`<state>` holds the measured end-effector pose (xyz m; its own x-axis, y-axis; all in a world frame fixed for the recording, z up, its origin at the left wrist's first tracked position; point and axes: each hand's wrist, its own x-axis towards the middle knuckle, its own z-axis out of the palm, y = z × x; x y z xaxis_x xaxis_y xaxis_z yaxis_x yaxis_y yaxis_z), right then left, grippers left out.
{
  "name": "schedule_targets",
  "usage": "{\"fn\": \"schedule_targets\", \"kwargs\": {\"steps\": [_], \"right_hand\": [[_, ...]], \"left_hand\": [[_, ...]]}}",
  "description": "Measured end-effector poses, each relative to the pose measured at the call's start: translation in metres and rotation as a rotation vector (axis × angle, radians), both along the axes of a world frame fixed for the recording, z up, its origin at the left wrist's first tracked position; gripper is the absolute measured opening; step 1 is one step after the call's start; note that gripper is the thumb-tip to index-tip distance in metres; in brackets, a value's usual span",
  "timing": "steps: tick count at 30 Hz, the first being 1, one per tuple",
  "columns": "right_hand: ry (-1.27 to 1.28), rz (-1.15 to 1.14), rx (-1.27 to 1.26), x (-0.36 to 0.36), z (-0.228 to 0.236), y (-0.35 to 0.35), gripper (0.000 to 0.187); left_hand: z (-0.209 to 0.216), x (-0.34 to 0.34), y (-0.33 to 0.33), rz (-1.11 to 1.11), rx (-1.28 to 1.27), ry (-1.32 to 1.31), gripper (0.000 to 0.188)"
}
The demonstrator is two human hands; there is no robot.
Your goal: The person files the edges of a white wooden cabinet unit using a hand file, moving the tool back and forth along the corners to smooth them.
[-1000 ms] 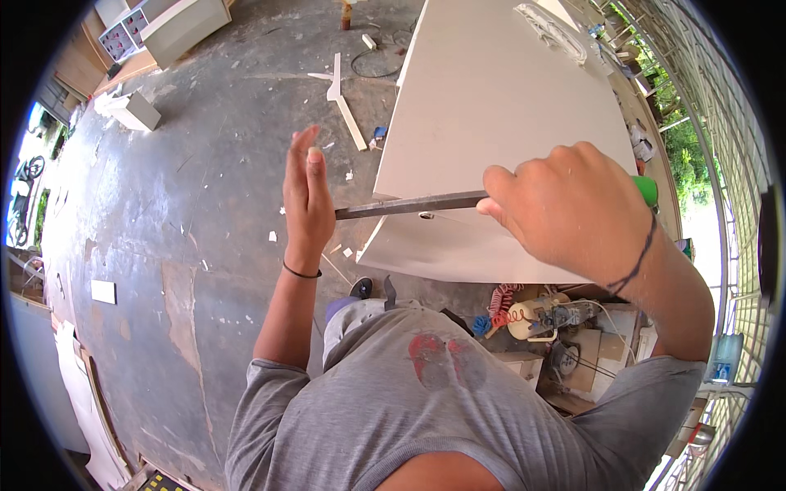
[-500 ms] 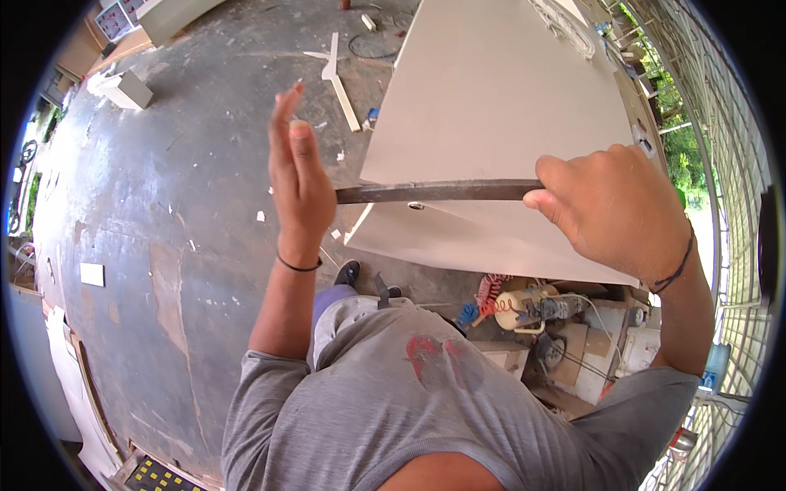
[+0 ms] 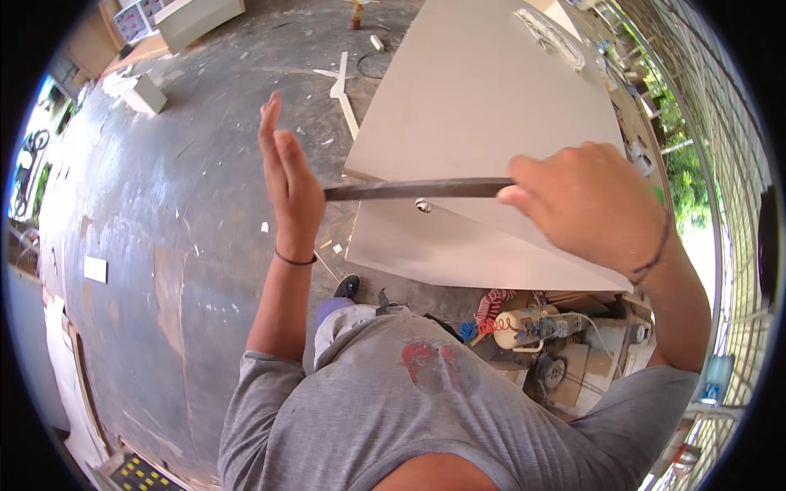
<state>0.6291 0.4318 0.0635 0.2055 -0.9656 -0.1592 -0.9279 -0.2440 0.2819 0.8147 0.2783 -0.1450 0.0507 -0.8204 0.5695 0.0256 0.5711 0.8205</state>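
Here the long flat metal file (image 3: 417,190) lies almost level across the view, its long axis running left to right, tip toward the person's left and the handle end buried in the right hand (image 3: 585,204). That hand is clenched round the handle end, knuckles up, which looks like a grip meant for pushing the tool along its length. The left hand (image 3: 291,184) stands open and flat, fingers together and pointing away, its palm pressed against the tip; I take it as a steadying rest, not a grasp, that keeps the bar from dipping. The file sits over the near corner of a big pale board (image 3: 483,106), which lies flat above the floor, just where a second board (image 3: 458,250) juts out below it; whether the metal touches the edge I cannot tell. A small round hole (image 3: 423,204) shows just under the bar. Farther right and nearer, a cream power tool (image 3: 532,327) with a coiled orange hose (image 3: 491,304) lies among clutter. Left is stained concrete floor (image 3: 164,221) with wood offcuts (image 3: 348,98) scattered on it.
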Motion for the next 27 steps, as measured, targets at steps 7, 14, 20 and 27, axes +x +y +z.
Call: {"fn": "schedule_targets", "kwargs": {"steps": [7, 14, 20, 27], "right_hand": [[-0.041, -0.106, 0.059, -0.011, 0.014, 0.010, 0.025], [-0.152, -0.218, 0.344, -0.028, 0.032, 0.018, 0.025], [-0.202, 0.005, 0.196, -0.049, 0.024, 0.011, 0.026], [-0.117, -0.145, 0.260, -0.022, 0.028, 0.020, 0.023]], "left_hand": [[0.014, -0.019, 0.004, 0.125, 0.019, 0.073, 0.050], [0.002, -0.022, 0.003, 0.213, 0.094, 0.150, 0.050], [0.004, -0.020, 0.005, 0.177, 0.294, 0.365, 0.053], [-0.004, -0.024, 0.008, 0.148, 0.302, 0.293, 0.054]]}}
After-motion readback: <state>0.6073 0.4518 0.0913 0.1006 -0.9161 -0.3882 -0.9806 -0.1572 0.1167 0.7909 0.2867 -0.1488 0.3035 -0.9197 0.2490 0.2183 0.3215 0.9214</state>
